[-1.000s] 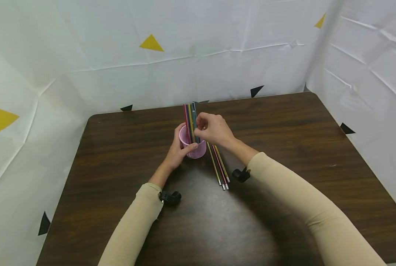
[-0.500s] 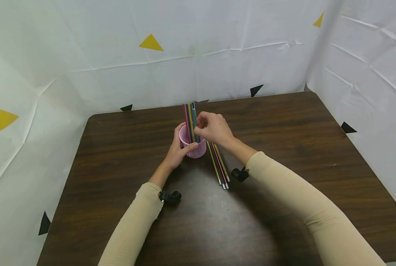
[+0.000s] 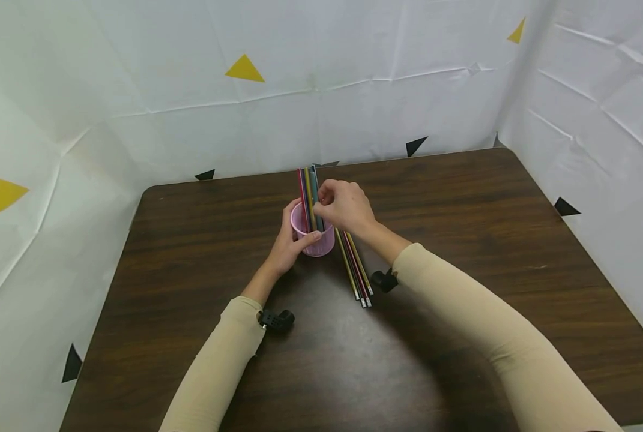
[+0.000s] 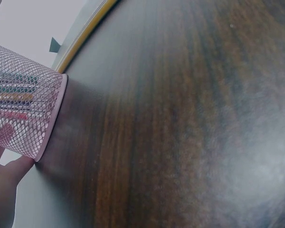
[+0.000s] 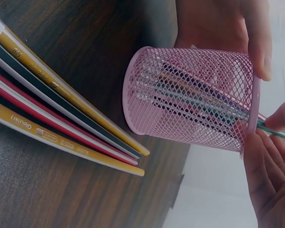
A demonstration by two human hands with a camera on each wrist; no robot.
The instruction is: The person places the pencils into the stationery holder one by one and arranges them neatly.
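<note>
I saw my left hand (image 3: 289,240) wrapped round the pink mesh cup (image 3: 313,234), thumb across its near side, holding it upright on the counter (image 3: 461,240) at about mid-width, toward the far edge. In the right wrist view the left thumb lay over the cup (image 5: 194,99) rim and the palm was behind it. In the left wrist view only the cup's (image 4: 19,114) mesh wall and base showed, sitting flat on the wood, with a bit of my hand under it.

My right hand (image 3: 345,207) hovered at the cup's rim, fingers curled and pinching a teal pencil (image 3: 315,192) that stood in the cup. The pencils in the cup (image 3: 306,195) stood nearly upright, tops sticking out above the rim; red, yellow and dark ones beside the teal. Through the mesh in the right wrist view their shafts (image 5: 199,102) ran lengthwise inside.

A loose bunch of pencils (image 3: 355,270) lay flat on the counter just right of the cup, side by side, touching each other, ends pointing toward me. Up close they (image 5: 61,114) were yellow, black and red, their tips lying right by the cup's base.

White sheet walls (image 3: 353,90) with yellow and black triangles stood round the counter.
</note>
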